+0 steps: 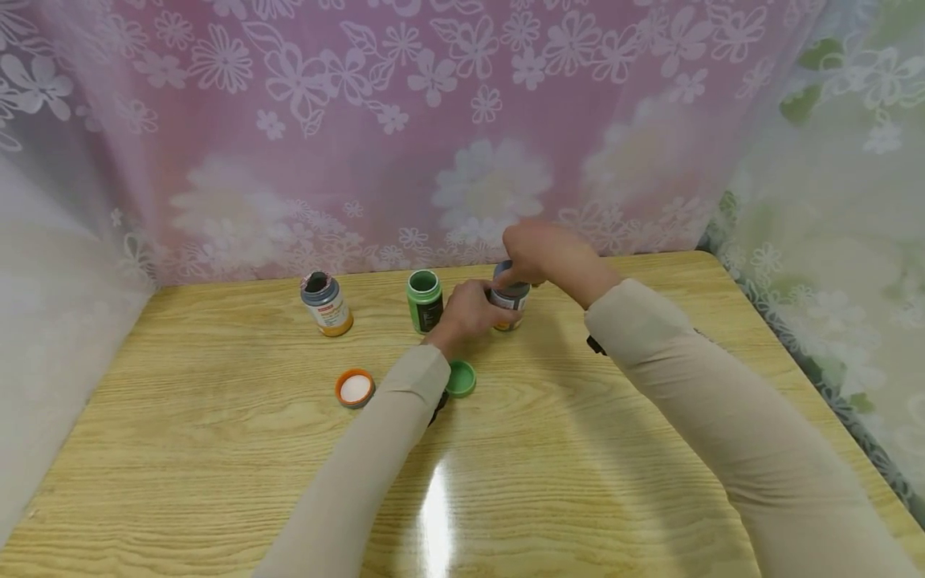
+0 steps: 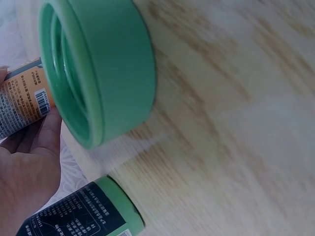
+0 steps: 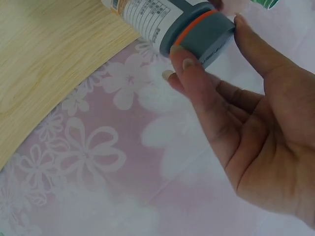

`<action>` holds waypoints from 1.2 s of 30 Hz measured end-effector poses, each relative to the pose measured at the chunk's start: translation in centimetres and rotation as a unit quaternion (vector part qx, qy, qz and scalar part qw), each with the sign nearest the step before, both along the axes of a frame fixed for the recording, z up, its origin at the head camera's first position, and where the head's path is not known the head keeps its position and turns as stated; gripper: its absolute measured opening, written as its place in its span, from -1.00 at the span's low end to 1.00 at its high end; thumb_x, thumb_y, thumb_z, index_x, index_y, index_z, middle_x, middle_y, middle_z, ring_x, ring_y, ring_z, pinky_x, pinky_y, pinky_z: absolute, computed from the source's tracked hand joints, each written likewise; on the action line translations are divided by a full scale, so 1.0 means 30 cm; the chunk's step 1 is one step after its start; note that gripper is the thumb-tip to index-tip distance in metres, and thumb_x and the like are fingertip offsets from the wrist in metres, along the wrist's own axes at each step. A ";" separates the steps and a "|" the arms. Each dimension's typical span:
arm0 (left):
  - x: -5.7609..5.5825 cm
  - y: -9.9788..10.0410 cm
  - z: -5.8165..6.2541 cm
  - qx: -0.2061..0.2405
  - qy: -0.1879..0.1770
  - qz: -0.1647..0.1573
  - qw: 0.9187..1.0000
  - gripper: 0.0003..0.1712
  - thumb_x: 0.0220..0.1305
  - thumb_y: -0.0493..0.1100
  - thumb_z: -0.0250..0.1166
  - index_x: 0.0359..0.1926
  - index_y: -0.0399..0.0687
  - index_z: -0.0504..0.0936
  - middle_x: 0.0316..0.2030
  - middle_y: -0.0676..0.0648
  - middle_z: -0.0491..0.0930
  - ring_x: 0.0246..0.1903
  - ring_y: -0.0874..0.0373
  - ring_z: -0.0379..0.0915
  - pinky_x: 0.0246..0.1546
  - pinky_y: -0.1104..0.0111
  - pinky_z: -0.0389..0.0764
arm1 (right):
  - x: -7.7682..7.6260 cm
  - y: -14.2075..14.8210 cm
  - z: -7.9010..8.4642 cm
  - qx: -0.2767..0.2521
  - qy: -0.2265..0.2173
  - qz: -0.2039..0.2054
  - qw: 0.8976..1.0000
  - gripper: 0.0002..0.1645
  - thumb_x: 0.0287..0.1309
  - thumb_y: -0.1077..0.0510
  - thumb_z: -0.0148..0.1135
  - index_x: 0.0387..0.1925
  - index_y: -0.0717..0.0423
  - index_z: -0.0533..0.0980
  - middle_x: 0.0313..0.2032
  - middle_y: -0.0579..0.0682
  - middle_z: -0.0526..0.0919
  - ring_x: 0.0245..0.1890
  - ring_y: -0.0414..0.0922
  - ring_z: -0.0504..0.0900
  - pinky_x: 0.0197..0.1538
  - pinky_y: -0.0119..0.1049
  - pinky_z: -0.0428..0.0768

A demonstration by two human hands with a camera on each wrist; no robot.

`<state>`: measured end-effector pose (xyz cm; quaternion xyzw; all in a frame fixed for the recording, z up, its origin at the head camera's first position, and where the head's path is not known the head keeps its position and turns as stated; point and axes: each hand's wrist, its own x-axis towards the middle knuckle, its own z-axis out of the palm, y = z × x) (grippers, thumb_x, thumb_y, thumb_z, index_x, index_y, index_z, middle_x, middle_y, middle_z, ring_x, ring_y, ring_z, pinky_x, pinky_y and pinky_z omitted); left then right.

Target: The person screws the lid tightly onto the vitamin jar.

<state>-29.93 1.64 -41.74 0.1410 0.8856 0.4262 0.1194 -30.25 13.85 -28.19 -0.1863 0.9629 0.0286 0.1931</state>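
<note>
Toward the back of the table, a grey bottle (image 1: 511, 303) with a white and orange label stands between both hands. My left hand (image 1: 473, 311) grips its body; in the left wrist view the fingers lie along its orange label (image 2: 33, 93). From above, my right hand (image 1: 548, 255) holds the bottle's grey cap (image 3: 209, 40), with thumb and fingers on opposite sides. An orange ring (image 3: 194, 27) shows between cap and bottle. Just left of my left hand is an uncapped green bottle (image 1: 424, 299). A green lid (image 1: 462, 379) lies inside up beside the left wrist.
Farther left stands another grey bottle (image 1: 327, 307), uncapped, with torn edges at its mouth. In front of it a grey lid with an orange rim (image 1: 355, 388) lies inside up. A pink floral curtain (image 1: 405, 160) hangs along the back edge of the wooden table (image 1: 217, 457).
</note>
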 end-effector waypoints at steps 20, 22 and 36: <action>0.002 0.002 -0.014 -0.005 -0.002 0.011 1.000 -0.43 0.07 0.05 0.46 0.07 -0.10 0.57 -0.18 0.03 0.62 -0.22 0.18 0.54 -0.15 0.33 0.53 | 0.013 -0.034 -0.038 0.048 0.037 -0.111 0.992 -0.31 0.23 -0.44 -0.05 -0.33 0.08 0.58 -0.44 -0.01 0.62 -0.49 -0.07 0.59 -0.37 -0.17 0.54; 0.001 0.000 -0.013 -0.003 -0.002 0.011 1.000 -0.41 0.07 0.05 0.46 0.08 -0.10 0.56 -0.17 0.03 0.62 -0.21 0.18 0.54 -0.15 0.33 0.53 | 0.012 -0.020 -0.031 0.040 0.042 -0.086 0.995 -0.28 0.23 -0.46 -0.08 -0.15 0.06 0.59 -0.27 0.02 0.62 -0.33 -0.03 0.58 -0.26 -0.11 0.52; -0.003 0.003 -0.017 0.005 0.011 0.006 1.000 -0.43 0.05 0.03 0.48 0.07 -0.09 0.59 -0.17 0.02 0.62 -0.22 0.19 0.53 -0.18 0.35 0.54 | -0.023 0.053 -0.006 -0.098 -0.069 0.124 0.985 -0.52 0.15 0.32 0.29 0.14 0.13 0.51 0.07 0.11 0.52 -0.02 0.02 0.52 -0.03 -0.11 0.51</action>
